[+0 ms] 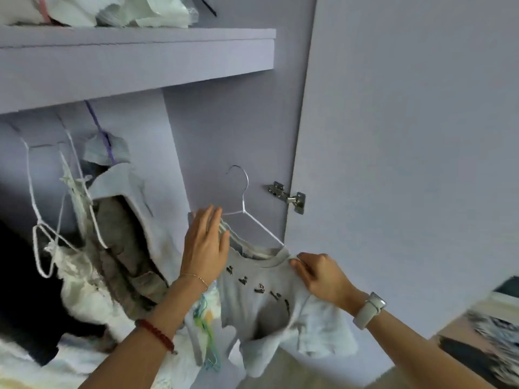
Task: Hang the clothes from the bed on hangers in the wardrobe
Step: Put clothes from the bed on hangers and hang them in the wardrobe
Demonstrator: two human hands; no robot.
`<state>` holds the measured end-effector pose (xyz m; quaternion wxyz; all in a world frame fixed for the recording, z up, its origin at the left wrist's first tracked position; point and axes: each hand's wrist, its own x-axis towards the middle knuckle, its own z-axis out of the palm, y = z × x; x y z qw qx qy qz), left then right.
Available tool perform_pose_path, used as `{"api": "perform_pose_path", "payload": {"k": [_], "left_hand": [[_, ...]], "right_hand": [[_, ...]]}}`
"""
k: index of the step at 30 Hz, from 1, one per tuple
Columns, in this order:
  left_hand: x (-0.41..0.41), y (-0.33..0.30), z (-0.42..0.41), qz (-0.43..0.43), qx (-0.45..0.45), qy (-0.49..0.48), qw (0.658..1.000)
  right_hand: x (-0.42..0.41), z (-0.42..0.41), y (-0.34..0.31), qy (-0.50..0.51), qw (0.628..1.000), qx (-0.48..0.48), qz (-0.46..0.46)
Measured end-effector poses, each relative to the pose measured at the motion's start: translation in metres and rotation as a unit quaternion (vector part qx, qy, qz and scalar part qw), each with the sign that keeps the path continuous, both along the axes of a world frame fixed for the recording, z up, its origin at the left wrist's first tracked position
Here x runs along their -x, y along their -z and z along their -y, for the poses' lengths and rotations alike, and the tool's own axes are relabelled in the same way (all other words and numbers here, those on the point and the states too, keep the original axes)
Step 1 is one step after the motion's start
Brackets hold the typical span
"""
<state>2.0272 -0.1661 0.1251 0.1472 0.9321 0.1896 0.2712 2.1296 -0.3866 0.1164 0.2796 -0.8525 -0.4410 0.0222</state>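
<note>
A grey T-shirt (261,301) with dark print across the chest hangs in front of the open wardrobe. A white wire hanger (247,211) pokes out of its neck, hook upward. My left hand (205,245) lies flat with straight fingers against the shirt's left shoulder, beside the hanger. My right hand (320,276) pinches the shirt's collar at the right shoulder. The lower part of the hanger is hidden inside the shirt.
Clothes on hangers (120,248) fill the wardrobe's left side, with bare white hangers (42,237) further left. A lilac shelf (140,57) with bags runs overhead. The open wardrobe door (407,164) with its hinge (289,196) stands at the right. White fabric lies below.
</note>
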Motion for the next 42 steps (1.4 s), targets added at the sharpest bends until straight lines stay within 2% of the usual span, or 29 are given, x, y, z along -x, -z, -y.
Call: {"api": "perform_pose_path", "payload": {"k": [4, 10, 14, 17, 20, 23, 25, 30, 36, 38, 42], "left_hand": [[-0.027, 0.032, 0.056, -0.062, 0.059, 0.102, 0.991], [-0.057, 0.046, 0.151, -0.080, 0.113, 0.293, 0.946], [-0.060, 0.056, 0.233, -0.089, 0.128, 0.404, 0.901], [-0.061, 0.050, 0.299, -0.090, 0.147, 0.483, 0.858], [-0.073, 0.035, 0.364, -0.073, 0.172, 0.538, 0.822], [-0.097, 0.013, 0.429, -0.028, 0.184, 0.564, 0.804], [-0.120, 0.001, 0.471, 0.005, 0.181, 0.563, 0.807], [-0.195, -0.021, 0.551, 0.091, 0.190, 0.530, 0.822], [-0.293, -0.033, 0.604, 0.182, 0.097, 0.460, 0.864], [-0.313, -0.030, 0.630, 0.162, 0.060, 0.450, 0.876], [-0.329, 0.009, 0.682, 0.018, 0.042, 0.475, 0.879]], "right_hand": [[0.022, 0.089, 0.013, 0.035, 0.999, 0.030, 0.010], [0.056, 0.211, 0.028, 0.160, 0.984, 0.075, 0.013], [0.085, 0.295, 0.025, 0.279, 0.956, 0.088, -0.036], [0.111, 0.355, 0.014, 0.384, 0.917, 0.080, -0.070], [0.130, 0.406, 0.004, 0.469, 0.883, 0.016, 0.006], [0.132, 0.451, -0.009, 0.539, 0.836, -0.002, 0.104], [0.123, 0.477, -0.019, 0.555, 0.819, 0.009, 0.145], [0.074, 0.522, -0.028, 0.534, 0.825, 0.044, 0.179], [-0.027, 0.549, -0.006, 0.555, 0.817, -0.110, 0.108], [-0.057, 0.563, 0.004, 0.558, 0.811, -0.158, 0.080], [-0.109, 0.611, 0.037, 0.597, 0.761, -0.252, 0.018]]}}
